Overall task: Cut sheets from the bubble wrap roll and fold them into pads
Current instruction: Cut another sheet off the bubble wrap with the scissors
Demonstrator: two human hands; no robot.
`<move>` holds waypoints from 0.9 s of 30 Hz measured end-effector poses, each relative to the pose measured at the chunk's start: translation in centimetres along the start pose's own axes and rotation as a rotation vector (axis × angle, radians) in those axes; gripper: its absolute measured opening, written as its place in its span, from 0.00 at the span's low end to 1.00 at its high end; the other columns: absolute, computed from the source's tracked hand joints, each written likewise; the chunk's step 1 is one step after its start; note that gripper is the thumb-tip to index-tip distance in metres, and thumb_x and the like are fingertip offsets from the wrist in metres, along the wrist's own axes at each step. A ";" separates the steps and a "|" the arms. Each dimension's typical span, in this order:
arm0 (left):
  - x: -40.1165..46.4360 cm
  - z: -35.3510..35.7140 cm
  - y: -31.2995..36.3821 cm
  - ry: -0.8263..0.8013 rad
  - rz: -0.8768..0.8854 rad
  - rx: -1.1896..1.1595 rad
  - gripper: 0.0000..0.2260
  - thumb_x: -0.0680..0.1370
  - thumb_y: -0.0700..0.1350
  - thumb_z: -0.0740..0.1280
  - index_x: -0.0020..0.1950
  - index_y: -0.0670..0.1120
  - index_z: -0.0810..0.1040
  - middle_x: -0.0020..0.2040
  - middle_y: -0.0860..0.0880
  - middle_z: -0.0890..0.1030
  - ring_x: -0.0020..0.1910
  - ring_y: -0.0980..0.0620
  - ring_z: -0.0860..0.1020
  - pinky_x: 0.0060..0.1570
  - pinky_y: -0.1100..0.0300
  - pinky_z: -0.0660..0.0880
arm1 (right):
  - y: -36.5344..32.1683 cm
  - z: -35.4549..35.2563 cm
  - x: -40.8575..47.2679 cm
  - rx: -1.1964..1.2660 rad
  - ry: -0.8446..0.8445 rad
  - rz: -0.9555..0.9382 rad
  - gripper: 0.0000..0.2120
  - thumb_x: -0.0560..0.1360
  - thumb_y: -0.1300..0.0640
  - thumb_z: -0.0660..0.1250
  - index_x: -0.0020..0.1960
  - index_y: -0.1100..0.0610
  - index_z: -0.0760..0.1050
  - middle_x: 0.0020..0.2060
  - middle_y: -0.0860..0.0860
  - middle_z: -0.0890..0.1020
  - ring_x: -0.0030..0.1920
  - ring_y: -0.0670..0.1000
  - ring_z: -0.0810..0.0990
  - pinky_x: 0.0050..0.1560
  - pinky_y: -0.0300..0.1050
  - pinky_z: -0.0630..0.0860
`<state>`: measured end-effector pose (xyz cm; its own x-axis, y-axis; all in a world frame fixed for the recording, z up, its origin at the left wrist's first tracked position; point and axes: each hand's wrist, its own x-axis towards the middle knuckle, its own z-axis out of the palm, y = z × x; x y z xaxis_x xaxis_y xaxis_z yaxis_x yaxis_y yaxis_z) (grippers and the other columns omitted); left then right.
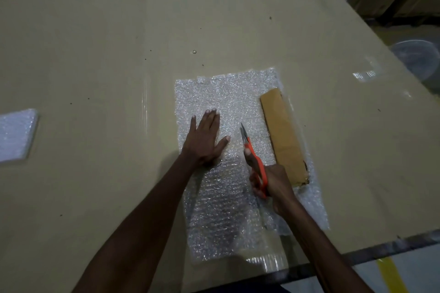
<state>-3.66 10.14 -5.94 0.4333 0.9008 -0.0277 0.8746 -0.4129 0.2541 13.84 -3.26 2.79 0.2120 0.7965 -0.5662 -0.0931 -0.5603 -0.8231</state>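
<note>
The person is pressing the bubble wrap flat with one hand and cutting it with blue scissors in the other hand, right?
Not quite: the head view shows the scissors are orange, not blue. The left hand presses the bubble wrap flat while the right hand cuts.

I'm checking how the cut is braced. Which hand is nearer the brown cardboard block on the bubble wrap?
Right. The right hand grips the orange scissors just beside the cardboard block. The left hand presses flat on the bubble wrap, farther away across the blades.

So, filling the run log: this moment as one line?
step: cutting | left hand: flat on bubble wrap | right hand: grips orange scissors
</note>
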 end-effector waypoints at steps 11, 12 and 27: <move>-0.1 0.8 -0.3 -0.001 -0.006 -0.025 0.36 0.81 0.65 0.46 0.81 0.43 0.46 0.81 0.46 0.44 0.79 0.50 0.41 0.76 0.41 0.40 | -0.5 0.4 1.3 -0.024 -0.012 0.006 0.29 0.62 0.34 0.78 0.35 0.61 0.79 0.28 0.58 0.78 0.25 0.51 0.73 0.28 0.40 0.67; -0.1 0.8 -0.3 0.002 -0.003 -0.025 0.36 0.81 0.65 0.46 0.81 0.43 0.46 0.81 0.46 0.44 0.79 0.50 0.42 0.76 0.41 0.40 | -0.6 0.5 1.4 -0.017 -0.014 0.007 0.30 0.61 0.33 0.78 0.35 0.62 0.79 0.28 0.58 0.78 0.26 0.52 0.73 0.29 0.42 0.68; -0.5 1.4 -0.3 0.055 0.020 -0.005 0.39 0.79 0.67 0.45 0.80 0.40 0.53 0.81 0.43 0.51 0.80 0.46 0.48 0.75 0.40 0.43 | -1.4 1.7 2.0 0.033 -0.019 0.028 0.25 0.65 0.38 0.79 0.37 0.61 0.79 0.30 0.59 0.76 0.26 0.52 0.72 0.30 0.43 0.70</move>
<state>-3.87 9.63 -7.36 0.4382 0.8984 0.0302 0.8647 -0.4304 0.2589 12.75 -0.47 2.71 0.1899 0.7852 -0.5894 -0.1312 -0.5747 -0.8078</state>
